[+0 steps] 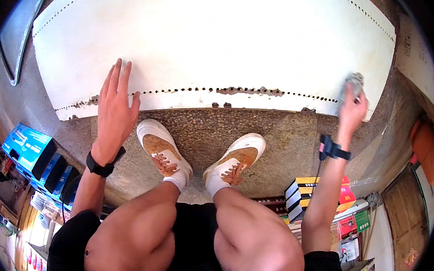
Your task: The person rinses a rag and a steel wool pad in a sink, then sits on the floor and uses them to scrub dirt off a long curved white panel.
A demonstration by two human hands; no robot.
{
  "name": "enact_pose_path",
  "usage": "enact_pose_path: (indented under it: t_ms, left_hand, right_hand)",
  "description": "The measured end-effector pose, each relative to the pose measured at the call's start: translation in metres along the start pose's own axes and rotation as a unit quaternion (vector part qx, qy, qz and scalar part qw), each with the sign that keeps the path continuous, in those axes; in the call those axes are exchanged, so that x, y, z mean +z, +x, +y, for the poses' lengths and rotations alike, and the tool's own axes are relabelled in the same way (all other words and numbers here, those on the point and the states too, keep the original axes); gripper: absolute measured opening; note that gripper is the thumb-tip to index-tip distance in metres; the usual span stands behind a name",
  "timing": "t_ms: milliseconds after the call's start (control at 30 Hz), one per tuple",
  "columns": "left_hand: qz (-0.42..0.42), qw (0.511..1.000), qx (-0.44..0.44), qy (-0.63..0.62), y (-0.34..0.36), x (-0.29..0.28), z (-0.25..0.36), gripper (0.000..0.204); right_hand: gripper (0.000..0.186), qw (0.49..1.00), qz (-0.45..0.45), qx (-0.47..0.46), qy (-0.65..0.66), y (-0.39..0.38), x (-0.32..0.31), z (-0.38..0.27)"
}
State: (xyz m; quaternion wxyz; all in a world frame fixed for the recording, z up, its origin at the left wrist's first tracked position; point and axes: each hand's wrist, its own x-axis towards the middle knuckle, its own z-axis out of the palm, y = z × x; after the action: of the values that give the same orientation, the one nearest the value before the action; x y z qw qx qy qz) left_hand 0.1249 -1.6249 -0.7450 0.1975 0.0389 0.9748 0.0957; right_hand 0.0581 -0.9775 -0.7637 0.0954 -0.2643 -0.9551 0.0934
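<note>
Stretches out as a mottled brown-grey floor (293, 136). Carries a large white sheet (209, 38) at twelve o'clock, lined near its edges with rows of dark holes and marked with brown patches at its six o'clock side. Bears two white-and-brown shoes (160, 145) just off that side and a metal-edged panel (21, 26) at ten o'clock.

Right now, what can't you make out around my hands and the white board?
All in the head view:
White board: far edge cut off by the picture's top.
Board under the left hand: hidden by that hand.
Grey wad: partly covered by the right hand; too small to tell its material.
Yellow-and-black box: partly behind the right forearm.
</note>
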Motion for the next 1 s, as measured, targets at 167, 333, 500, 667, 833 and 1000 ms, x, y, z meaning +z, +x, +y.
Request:
enact_pose_path:
  t_ms: [167,333,500,667,833,1000]
  left_hand:
    - [-0.018,0.999,-0.025,0.044,-0.010,-0.002,0.016,0.073]
    - [-0.034,0.996,-0.005,0.078,0.005,-0.008,0.027,0.070]
    - [-0.024,0.995,0.031,0.093,0.008,0.003,0.020,0.067]
    - [-0.011,0.994,0.052,0.098,0.006,0.001,0.012,0.066]
    - [0.020,0.994,0.050,0.093,0.010,0.001,0.033,0.058]
    - [-0.125,0.921,0.127,-0.347,0.025,-0.020,0.115,0.059]
  right_hand:
    - [0.043,0.986,-0.075,-0.141,0.048,-0.081,0.042,-0.104]
    - [0.029,0.907,-0.231,-0.317,0.155,-0.203,0.045,-0.233]
    - [0.024,0.839,-0.297,-0.409,0.201,-0.251,0.050,-0.276]
    - [0.025,0.933,-0.208,-0.251,0.152,-0.158,0.004,-0.185]
    - [0.034,0.988,-0.135,-0.008,0.079,-0.090,-0.046,-0.036]
    - [0.029,0.923,-0.275,0.025,0.267,-0.151,-0.055,-0.063]
